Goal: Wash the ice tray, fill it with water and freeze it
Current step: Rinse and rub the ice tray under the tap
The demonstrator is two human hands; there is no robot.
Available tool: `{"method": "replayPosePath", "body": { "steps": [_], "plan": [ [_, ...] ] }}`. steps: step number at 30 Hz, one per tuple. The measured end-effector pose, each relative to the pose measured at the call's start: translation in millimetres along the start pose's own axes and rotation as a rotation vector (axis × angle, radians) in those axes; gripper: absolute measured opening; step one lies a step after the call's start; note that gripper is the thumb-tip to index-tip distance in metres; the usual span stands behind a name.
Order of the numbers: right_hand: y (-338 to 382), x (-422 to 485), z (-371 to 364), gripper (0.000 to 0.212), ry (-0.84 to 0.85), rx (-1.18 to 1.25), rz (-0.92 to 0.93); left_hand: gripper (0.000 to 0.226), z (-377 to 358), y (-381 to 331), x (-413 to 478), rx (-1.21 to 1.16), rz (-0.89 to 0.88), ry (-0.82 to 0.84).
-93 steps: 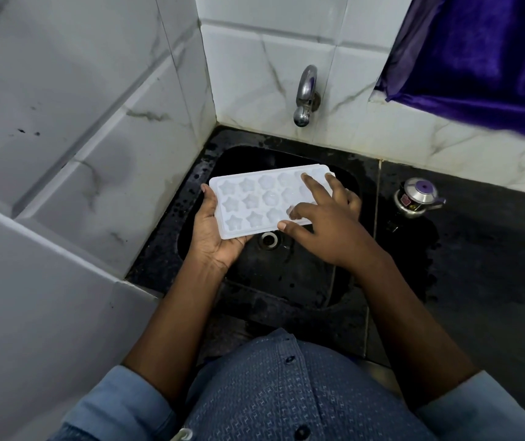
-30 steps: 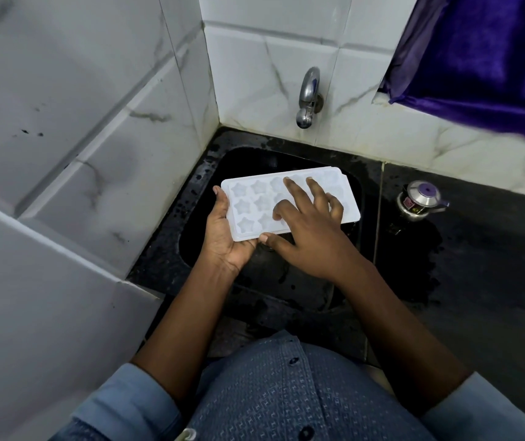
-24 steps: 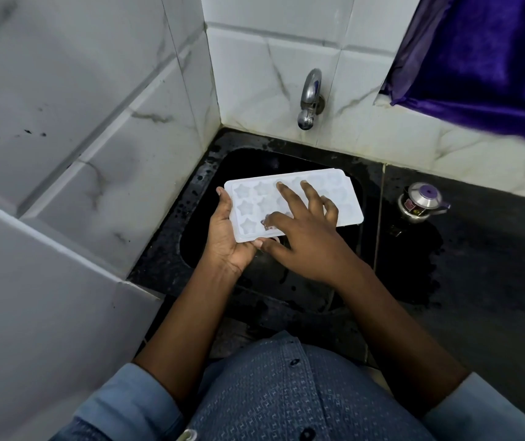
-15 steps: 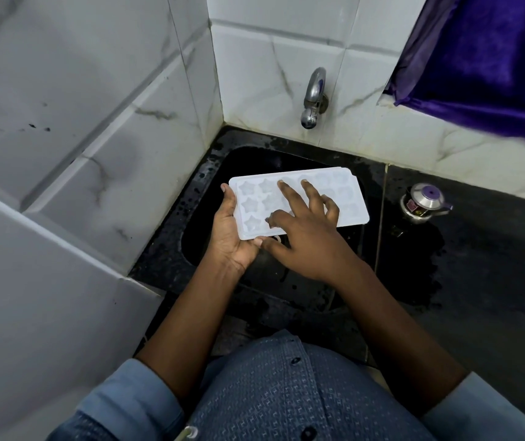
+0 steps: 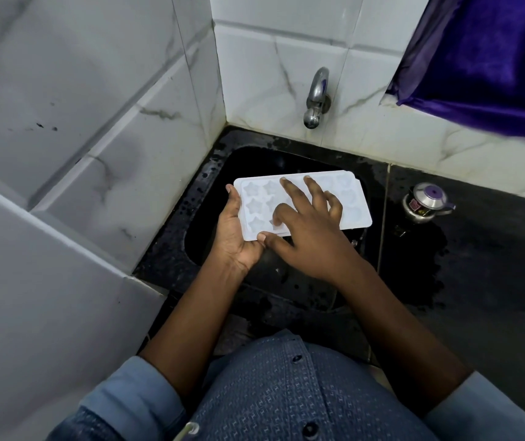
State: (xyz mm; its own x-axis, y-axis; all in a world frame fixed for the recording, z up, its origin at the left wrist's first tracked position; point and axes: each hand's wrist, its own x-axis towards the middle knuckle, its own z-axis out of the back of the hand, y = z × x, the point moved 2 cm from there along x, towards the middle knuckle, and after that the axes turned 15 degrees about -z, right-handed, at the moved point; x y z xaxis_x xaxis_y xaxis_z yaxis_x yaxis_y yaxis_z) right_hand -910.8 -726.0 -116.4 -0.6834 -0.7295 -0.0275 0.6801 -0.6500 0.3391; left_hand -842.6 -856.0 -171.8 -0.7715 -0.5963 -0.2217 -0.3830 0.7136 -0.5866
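Black sink (image 5: pixel 286 275) under tap (image 5: pixel 315 100), left hand (image 5: pixel 232 233) gripping ice tray (image 5: pixel 350 198), right hand (image 5: pixel 312 237) spread flat on it

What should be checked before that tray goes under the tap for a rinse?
1. Ice tray securely held: ok, left hand grips its end.
2. Tray over the sink: ok.
3. Right hand clear of the tray: not ok, its fingers rest on the moulds.
4. Tap running: not ok, no stream visible.
5. Moulds clean: cannot tell.
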Motion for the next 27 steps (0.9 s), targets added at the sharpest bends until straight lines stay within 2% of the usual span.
{"method": "replayPosePath", "body": {
  "steps": [3, 6, 11, 17, 27],
  "plan": [
    [4, -2, -2, 0.050, -0.012, 0.038, 0.057, 0.085, 0, 2, 0, 0.015, 0.008, -0.005],
    [11, -3, -4, 0.064, 0.046, 0.013, 0.099, 0.088, -4, 3, -3, -0.026, 0.062, 0.012],
    [20, -4, -2, 0.087, 0.133, -0.041, 0.032, 0.090, -5, 4, -4, -0.062, 0.077, 0.007],
    [23, -4, -2, 0.081, 0.110, -0.044, 0.026, 0.087, -3, 11, -5, -0.073, 0.098, -0.002],
    [21, -3, -5, 0.086, 0.109, -0.082, 0.041, 0.082, -5, 6, -7, -0.079, 0.079, -0.001]
  ]
}}
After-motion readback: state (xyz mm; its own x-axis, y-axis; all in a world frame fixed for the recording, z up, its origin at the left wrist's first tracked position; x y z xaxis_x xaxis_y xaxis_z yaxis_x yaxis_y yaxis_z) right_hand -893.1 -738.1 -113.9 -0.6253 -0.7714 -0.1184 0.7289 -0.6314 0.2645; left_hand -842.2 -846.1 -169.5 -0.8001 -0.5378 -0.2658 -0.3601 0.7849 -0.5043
